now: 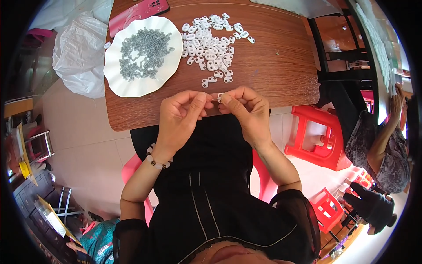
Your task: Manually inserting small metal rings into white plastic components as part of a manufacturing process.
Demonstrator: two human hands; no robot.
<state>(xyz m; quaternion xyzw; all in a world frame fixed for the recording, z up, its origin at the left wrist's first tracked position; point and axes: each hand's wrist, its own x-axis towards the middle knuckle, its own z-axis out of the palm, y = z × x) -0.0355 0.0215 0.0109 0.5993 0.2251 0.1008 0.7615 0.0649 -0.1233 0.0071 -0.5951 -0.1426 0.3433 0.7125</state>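
Observation:
Over the table's near edge, my left hand [181, 115] pinches a small metal spring [214, 99] between thumb and fingertips. Facing it, my right hand [249, 113] grips a small white plastic cord lock part [220, 95], partly covered by the thumb. The spring's end meets the white part or lies right beside it; I cannot tell whether it is inside. Beyond my left hand stands a white wavy-rimmed plate [113, 81] with a heap of grey springs [147, 50]. Straight ahead lies a loose pile of white two-holed plastic parts [210, 49].
The wooden table [277, 66] carries a pink phone [138, 15] behind the plate. A white plastic bag [79, 57] is beside the table's left edge. Red stools [314, 141] stand at the right. Another person [380, 149] works at a further table there.

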